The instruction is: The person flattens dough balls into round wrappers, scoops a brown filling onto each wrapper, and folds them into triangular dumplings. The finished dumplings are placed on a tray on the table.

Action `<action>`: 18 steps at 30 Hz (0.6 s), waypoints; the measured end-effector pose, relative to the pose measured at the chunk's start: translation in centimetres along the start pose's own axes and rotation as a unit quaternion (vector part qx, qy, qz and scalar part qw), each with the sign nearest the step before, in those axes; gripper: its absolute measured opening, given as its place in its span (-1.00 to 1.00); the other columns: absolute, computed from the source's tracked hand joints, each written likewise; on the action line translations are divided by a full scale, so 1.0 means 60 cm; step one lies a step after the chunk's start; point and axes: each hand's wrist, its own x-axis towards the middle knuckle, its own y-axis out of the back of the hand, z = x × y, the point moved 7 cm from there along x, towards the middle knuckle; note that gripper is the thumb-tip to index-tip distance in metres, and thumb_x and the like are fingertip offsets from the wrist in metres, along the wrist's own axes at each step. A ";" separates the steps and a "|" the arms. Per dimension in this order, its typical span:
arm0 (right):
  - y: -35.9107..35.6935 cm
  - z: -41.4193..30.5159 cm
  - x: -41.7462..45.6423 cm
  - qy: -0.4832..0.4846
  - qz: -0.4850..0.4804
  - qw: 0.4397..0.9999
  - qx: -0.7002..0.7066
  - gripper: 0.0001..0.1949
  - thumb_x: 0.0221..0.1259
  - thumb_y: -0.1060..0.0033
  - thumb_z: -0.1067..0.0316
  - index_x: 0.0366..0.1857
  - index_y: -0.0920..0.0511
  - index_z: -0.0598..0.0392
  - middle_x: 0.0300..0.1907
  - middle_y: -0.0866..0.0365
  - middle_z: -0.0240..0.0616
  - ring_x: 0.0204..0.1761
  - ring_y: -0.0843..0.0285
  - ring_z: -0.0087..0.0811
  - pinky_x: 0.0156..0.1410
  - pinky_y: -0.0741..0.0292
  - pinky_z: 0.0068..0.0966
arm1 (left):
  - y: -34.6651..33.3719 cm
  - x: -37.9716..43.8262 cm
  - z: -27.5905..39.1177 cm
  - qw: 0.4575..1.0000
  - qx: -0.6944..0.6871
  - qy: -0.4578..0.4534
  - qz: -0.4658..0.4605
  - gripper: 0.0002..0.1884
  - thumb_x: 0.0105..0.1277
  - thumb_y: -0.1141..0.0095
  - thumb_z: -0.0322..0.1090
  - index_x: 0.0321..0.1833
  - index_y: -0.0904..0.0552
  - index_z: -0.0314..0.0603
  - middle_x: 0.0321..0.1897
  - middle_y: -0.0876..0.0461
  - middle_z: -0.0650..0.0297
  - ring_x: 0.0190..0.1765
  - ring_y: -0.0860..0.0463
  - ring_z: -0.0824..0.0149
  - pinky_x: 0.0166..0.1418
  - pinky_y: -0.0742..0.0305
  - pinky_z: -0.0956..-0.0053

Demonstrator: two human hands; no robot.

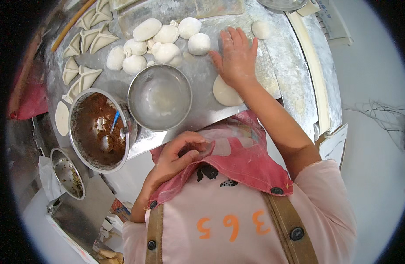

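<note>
My right hand [237,54] is palm down over the floured metal worktop, fingers spread, holding nothing that I can see. Just beyond its fingertips, to the right, lies a small dough ball [261,29]. A flattened round of dough [224,92] sits near the table's front edge, partly covered by my wrist. Left of the hand is a cluster of floured dough balls [166,51]. My left hand [181,150] hovers in front of the pink apron [242,158], fingers curled and thumb apart, with nothing visible in it. A shallow steel bowl [159,97] stands beyond it.
A steel bowl of brown filling [98,128] holds a blue-handled spoon [115,120]. Folded triangular dough pieces [90,39] lie at the left, beside a wooden rod [72,24]. A flat dough piece [61,118] and a smaller steel bowl [68,173] are at the left edge.
</note>
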 end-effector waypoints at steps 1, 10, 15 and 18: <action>0.003 -0.007 -0.004 0.019 0.011 1.000 -0.008 -0.43 0.19 -0.25 -0.01 0.23 -0.43 0.07 0.30 -0.35 -0.12 0.45 -0.15 -0.13 0.47 0.08 0.22 | 0.004 0.001 -0.005 1.000 0.003 0.006 0.013 -0.68 0.28 -0.08 -0.59 0.10 -0.53 -0.24 0.04 -0.55 0.19 0.06 -0.57 0.34 0.17 -0.46 0.46; 0.006 -0.028 -0.014 0.057 0.018 0.998 0.025 -0.43 0.10 -0.31 0.04 0.17 -0.44 0.10 0.26 -0.37 -0.12 0.39 -0.20 -0.09 0.44 0.10 0.28 | 0.046 0.035 -0.050 0.921 0.319 -0.210 0.078 -0.88 0.19 -0.19 -0.54 -0.22 -0.64 -0.26 -0.29 -0.64 0.12 -0.20 -0.64 0.11 -0.07 -0.54 0.32; -0.003 -0.025 -0.002 0.055 0.050 0.997 0.025 -0.46 0.10 -0.31 0.03 0.11 -0.49 0.11 0.20 -0.42 -0.10 0.35 -0.25 -0.07 0.43 0.06 0.28 | 0.041 0.037 -0.054 0.912 0.356 -0.197 0.053 -0.93 0.20 -0.18 -0.47 -0.26 -0.63 -0.22 -0.32 -0.63 0.15 -0.23 -0.63 0.10 -0.10 -0.53 0.30; 0.001 -0.021 0.000 0.046 0.053 0.997 0.003 -0.48 0.16 -0.26 0.02 0.15 -0.48 0.07 0.25 -0.40 -0.15 0.38 -0.23 -0.10 0.45 0.08 0.25 | 0.034 0.041 -0.036 0.908 0.365 -0.201 0.038 -0.94 0.21 -0.17 -0.45 -0.28 -0.62 -0.22 -0.33 -0.62 0.16 -0.25 -0.62 0.11 -0.13 -0.52 0.31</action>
